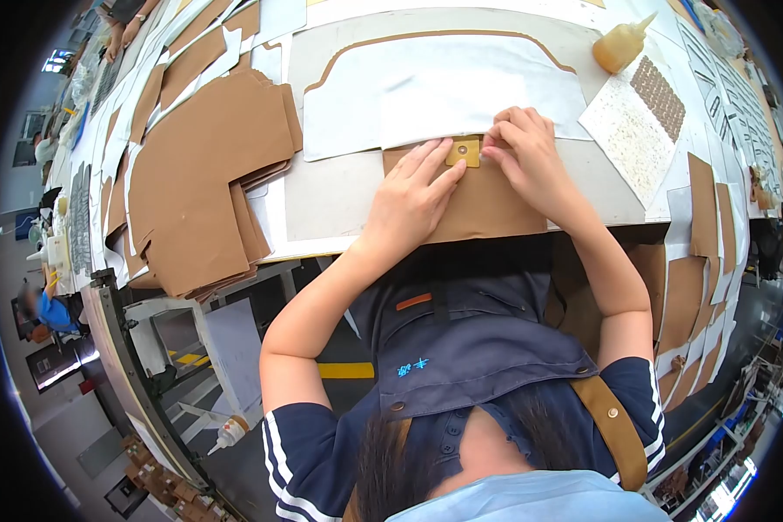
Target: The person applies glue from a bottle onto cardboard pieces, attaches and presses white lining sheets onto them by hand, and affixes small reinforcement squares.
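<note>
A small yellow square piece with a round metal-looking centre (463,150) lies on a brown sheet (487,204) at the table's front edge. My left hand (411,193) rests flat on the brown sheet, fingers stretched out, its fingertips touching the yellow piece's left side. At the right side of that piece is my right hand (528,161), with thumb and fingers pinched together. What sits in that pinch, if anything, is too small to make out. Just beyond both hands lies a large white panel with a brown curved border (444,83), its near edge overlapping the brown sheet.
Stacked brown cut sheets (209,174) cover the table's left side. A bottle of amber liquid with a nozzle (619,50) stands at the back right, beside a speckled white board (632,135) carrying rows of small brown pieces. Another person's hands (123,36) show at far left.
</note>
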Motion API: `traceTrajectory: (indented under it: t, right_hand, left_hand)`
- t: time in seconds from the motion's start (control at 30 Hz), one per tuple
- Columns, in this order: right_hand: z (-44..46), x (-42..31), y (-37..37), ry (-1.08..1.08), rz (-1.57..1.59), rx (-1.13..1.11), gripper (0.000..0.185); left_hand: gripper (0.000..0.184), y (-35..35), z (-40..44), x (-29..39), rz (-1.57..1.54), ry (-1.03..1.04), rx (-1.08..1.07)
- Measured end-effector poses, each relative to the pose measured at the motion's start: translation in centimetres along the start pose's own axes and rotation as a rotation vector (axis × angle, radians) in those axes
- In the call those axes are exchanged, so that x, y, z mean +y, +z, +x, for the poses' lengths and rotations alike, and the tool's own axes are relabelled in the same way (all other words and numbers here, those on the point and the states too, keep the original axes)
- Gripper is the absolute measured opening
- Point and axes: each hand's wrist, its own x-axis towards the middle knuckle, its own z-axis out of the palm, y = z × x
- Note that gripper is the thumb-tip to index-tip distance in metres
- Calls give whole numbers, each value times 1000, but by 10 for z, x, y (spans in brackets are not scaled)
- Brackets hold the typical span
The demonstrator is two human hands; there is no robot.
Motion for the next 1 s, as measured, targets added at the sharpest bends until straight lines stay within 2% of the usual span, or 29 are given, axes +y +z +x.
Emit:
traceTrajectory:
  t: [0.13,1.0]
  right_hand:
    - [12,-3,19,-32,-35,63,9]
    - [17,-4,26,-95,-118,39,9]
  left_hand:
    - [31,0,0,0,4,1,11]
    - [31,2,0,-1,2,6,33]
